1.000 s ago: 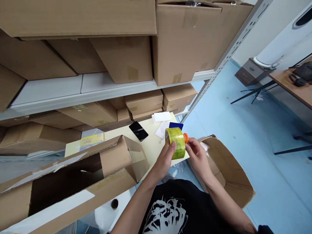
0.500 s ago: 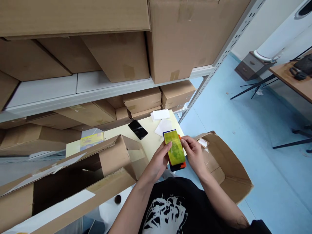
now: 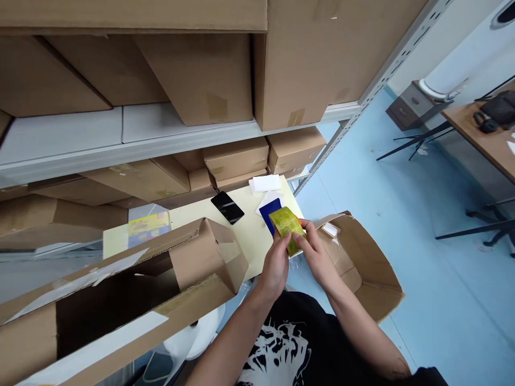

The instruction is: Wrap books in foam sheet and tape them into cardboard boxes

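Both my hands are closed on a shiny yellow-green flat packet (image 3: 283,219), which bends in the middle. My left hand (image 3: 277,261) grips its lower left side. From the right, my right hand (image 3: 317,254) pinches it, thumb on the front. A bit of orange (image 3: 300,221) shows at the packet's right edge, beside the right fingers. Behind the packet, a dark blue flat piece (image 3: 269,212) sticks out to the upper left; whether it is held or lies on the table is unclear. White papers (image 3: 266,184) and a black phone (image 3: 227,207) lie on the pale table (image 3: 255,244) beyond my hands.
A long open cardboard box (image 3: 201,297) stands at the left, over part of the table. Another open carton (image 3: 376,268) is at my right. Metal shelving (image 3: 181,138) full of cardboard boxes rises in front. A yellow printed packet (image 3: 148,228) lies at the table's left.
The yellow-green packet was flat and is now bent. The blue piece behind it shows much more, at upper left. My right thumb has moved onto the packet's front.
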The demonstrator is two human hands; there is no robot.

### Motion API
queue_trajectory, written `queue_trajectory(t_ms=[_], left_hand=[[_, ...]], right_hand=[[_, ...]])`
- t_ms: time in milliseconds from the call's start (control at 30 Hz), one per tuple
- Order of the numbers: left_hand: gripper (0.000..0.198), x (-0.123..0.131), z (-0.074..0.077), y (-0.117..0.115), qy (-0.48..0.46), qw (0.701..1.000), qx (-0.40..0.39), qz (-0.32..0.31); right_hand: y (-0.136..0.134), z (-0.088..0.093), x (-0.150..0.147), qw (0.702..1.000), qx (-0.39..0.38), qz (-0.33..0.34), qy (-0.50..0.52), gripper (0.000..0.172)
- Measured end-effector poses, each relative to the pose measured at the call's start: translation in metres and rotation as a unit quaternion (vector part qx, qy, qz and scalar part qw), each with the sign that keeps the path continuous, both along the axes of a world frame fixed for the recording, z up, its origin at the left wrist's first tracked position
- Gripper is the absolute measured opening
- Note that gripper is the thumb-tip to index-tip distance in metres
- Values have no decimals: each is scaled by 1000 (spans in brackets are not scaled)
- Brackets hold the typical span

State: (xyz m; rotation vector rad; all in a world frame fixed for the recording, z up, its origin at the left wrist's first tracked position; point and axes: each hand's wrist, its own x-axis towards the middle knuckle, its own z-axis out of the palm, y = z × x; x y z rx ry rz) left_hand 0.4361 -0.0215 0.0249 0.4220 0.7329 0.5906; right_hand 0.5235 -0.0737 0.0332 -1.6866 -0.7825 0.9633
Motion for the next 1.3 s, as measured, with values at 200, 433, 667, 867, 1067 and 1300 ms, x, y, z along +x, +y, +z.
queue_trajectory(t_ms=[200,433,667,867,1067,1300], left_hand=[[43,-4,-9,2,31,998,52,-10],[45,-9,-13,2,44,990,132,-30],[46,-15,-7,8,27,989,136,-41],[53,-20,-10,11,30,988,142,-60],[55,-20,-6,8,49,983,169,-51],[52,-22,-9,5,49,983,169,-56]], right_hand=[[8,-5,-14,997,-3,-34,65,20],[4,-9,-18,994,55,-65,75,18],[6,-8,-25,992,82,-59,69,23],[12,-9,-31,983,101,-90,121,14],[13,-10,-35,981,99,-124,114,12],[8,-9,-37,979,93,-133,121,11]])
